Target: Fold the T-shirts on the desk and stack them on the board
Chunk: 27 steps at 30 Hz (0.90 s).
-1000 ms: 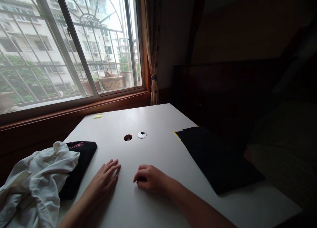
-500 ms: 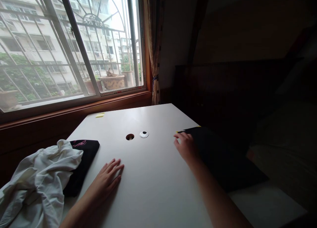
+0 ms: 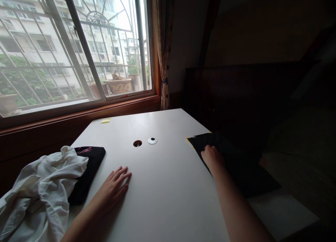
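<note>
Across the white table [image 3: 162, 193], seen from the head camera, are two bare hands. The left hand [image 3: 117, 183] is palm down, fingers loosely spread, holding nothing. The right hand [image 3: 213, 158] has curled fingers at the left edge of one black sheet [image 3: 244, 172]; whether they grip it, I cannot tell. That sheet lies flat on the table's right side, with yellow at its far corners. On the left, one crumpled white cloth [image 3: 47, 180] partly covers one black cloth [image 3: 91, 165] with a pink marking. Farther back are one round hole [image 3: 137, 143], one round cap [image 3: 152, 140] just beside it, and one yellow slip [image 3: 105, 121]. Beyond the window at least three pots show: a patterned pot [image 3: 118, 86] with a brown stump [image 3: 115, 76] in it, a reddish pot [image 3: 97, 91] and a pale pot [image 3: 7, 104], whose contents I cannot make out.
</note>
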{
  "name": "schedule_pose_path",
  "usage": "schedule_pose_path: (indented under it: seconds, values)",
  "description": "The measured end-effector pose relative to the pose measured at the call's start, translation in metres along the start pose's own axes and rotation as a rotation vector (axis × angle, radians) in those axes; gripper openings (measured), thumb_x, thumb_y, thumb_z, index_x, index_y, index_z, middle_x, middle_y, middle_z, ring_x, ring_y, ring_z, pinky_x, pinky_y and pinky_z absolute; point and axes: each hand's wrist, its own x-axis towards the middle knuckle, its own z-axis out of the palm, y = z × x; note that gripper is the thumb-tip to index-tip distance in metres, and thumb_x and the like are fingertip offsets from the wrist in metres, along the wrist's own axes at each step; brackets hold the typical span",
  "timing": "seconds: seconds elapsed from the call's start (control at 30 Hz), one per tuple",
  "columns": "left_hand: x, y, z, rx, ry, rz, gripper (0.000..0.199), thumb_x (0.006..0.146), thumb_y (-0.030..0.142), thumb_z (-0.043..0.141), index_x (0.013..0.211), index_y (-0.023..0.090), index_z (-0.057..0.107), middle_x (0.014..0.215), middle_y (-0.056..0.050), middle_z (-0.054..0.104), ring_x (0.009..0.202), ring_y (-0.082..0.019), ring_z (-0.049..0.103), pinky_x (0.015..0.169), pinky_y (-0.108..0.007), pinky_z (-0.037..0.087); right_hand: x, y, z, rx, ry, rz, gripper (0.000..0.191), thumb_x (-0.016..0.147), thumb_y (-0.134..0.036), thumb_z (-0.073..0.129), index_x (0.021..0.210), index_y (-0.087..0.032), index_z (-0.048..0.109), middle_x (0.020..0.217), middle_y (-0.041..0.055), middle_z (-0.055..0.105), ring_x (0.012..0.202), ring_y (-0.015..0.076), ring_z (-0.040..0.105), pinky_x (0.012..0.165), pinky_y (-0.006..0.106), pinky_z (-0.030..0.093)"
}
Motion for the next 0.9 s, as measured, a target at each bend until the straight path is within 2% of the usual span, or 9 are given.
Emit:
schedule_pose_path:
  seconds: [0.1, 0.33, 0.57, 0.73, 0.9]
  values:
    - [0.000, -0.001, 0.000, -0.001, 0.010, 0.006, 0.042, 0.103, 0.039, 0.046, 0.145, 0.036, 0.052, 0.157, -0.003, 0.046, 0.146, -0.032, 0.038, 0.117, -0.059, 0.035, 0.003, 0.002, 0.000, 0.015, -0.023, 0.001, 0.031, 0.094, -0.024, 0.048, 0.109, -0.011, 0.072, 0.109, 0.0217, 0.068, 0.099, 0.0322, 0.070, 0.081, 0.041, 0.053]
    - [-0.001, -0.002, 0.001, -0.003, 0.014, 0.015, 0.043, 0.103, 0.038, 0.046, 0.146, 0.037, 0.051, 0.157, -0.003, 0.045, 0.146, -0.032, 0.038, 0.116, -0.060, 0.035, 0.004, 0.004, -0.001, 0.063, -0.022, -0.025, 0.023, 0.090, -0.022, 0.055, 0.098, -0.013, 0.074, 0.103, 0.0206, 0.072, 0.098, 0.0324, 0.071, 0.078, 0.038, 0.052]
    - [0.000, -0.002, 0.001, -0.002, 0.027, 0.017, 0.043, 0.103, 0.037, 0.048, 0.145, 0.037, 0.051, 0.156, -0.003, 0.046, 0.145, -0.032, 0.039, 0.116, -0.061, 0.036, 0.004, 0.001, -0.005, 0.222, 0.009, -0.102, 0.011, 0.081, -0.019, 0.062, 0.081, -0.015, 0.072, 0.095, 0.0178, 0.072, 0.093, 0.0328, 0.069, 0.078, 0.039, 0.049]
    - [-0.001, -0.002, 0.000, 0.003, 0.023, 0.025, 0.043, 0.102, 0.036, 0.048, 0.145, 0.037, 0.051, 0.156, -0.004, 0.047, 0.145, -0.032, 0.040, 0.115, -0.061, 0.038, -0.002, -0.021, -0.005, 0.469, 0.017, -0.212, 0.012, 0.081, -0.023, 0.058, 0.084, -0.016, 0.068, 0.095, 0.0130, 0.071, 0.092, 0.0273, 0.066, 0.082, 0.036, 0.048]
    - [0.000, 0.000, -0.001, 0.004, 0.054, 0.036, 0.041, 0.102, 0.035, 0.049, 0.143, 0.036, 0.054, 0.154, -0.004, 0.049, 0.144, -0.032, 0.042, 0.114, -0.060, 0.040, -0.042, -0.062, 0.001, 0.769, -0.155, -0.393, 0.024, 0.087, -0.036, 0.053, 0.096, -0.019, 0.067, 0.092, 0.0027, 0.071, 0.084, 0.0182, 0.065, 0.078, 0.027, 0.049]
